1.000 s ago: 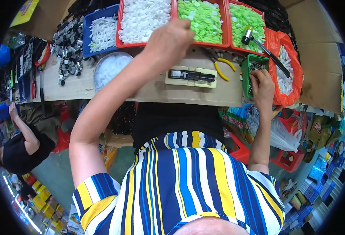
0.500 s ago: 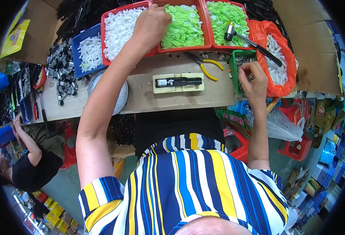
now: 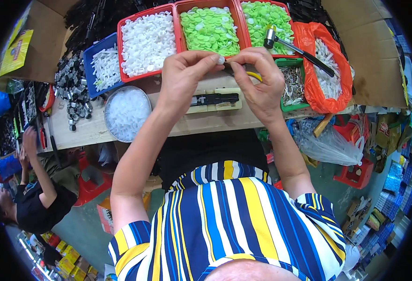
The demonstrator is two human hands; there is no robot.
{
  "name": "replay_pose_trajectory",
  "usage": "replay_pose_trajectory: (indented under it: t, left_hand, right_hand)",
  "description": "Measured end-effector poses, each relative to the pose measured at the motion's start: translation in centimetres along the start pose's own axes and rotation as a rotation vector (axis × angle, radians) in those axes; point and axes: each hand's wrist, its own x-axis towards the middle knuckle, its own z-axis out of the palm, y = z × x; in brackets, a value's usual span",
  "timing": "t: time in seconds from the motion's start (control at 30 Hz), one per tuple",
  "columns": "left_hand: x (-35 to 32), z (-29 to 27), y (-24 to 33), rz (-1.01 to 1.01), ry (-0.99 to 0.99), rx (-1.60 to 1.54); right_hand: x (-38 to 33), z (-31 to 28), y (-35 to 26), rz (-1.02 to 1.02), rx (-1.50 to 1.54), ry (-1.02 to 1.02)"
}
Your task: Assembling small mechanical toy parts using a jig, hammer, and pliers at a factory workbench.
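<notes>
Your counter (image 3: pixel 215 122) runs under both hands. Both forearms reach fwd from your body and angle in, L forearm (image 3: pixel 143 145) and R forearm (image 3: pixel 288 145), w/ elbows bent and set wide of the hands. Beyond your hands: a row of red trays (image 3: pixel 143 77), white caps in the one fwd-left of the L hand, green discs (image 3: pixel 208 30) in the two straight ahead and fwd-right.

Your L hand (image 3: pixel 182 79) is closed to a narrow pinch, thumb + forefinger on a small whitish cap. Your R hand (image 3: pixel 262 84) meets it from the right, thumb + forefinger nearly together; can't tell if they hold anything, tips too small.

Orange-red bag (image 3: pixel 316 98) of pale pieces sits well right of the R hand; blue tray (image 3: pixel 107 91) well left of the L hand; round bowl (image 3: pixel 106 114) left too, nearer you. Green tray (image 3: pixel 294 107) of metal pins is just right of the R hand. Cream block (image 3: pixel 206 108), black part (image 3: pixel 213 99) lying in it, is btwn the wrists, partly hidden by the L one. Hammer (image 3: pixel 311 59) fwd-right of the R hand; yellow-handled pliers (image 3: pixel 254 75) partly behind it. Smallest: the cap (image 3: pixel 221 60), at the L fingertips, just beside the R ones.
</notes>
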Motion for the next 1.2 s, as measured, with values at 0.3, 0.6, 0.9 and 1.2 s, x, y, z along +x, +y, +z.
replay_pose_trajectory:
  t: [0.3, 0.6, 0.9, 1.2]
  left_hand:
    - [-1.1, 1.0, -0.5, 0.055, 0.010, 0.019]
    - [-1.8, 0.8, -1.0, 0.119, 0.031, 0.073]
    - [-2.2, -0.9, -1.5, -0.235, -0.003, -0.302]
    - [-3.8, -0.4, -2.8, -0.244, 0.077, -0.393]
  right_hand:
    - [-0.9, -0.3, 0.5, -0.202, -0.128, 0.002]
    - [-1.2, 0.4, 0.1, -0.303, -0.343, -0.030]
    - [-1.2, 1.0, -0.2, 0.155, 0.123, -0.086]
    - [-2.3, 1.2, 0.4, -0.175, -0.156, -0.133]
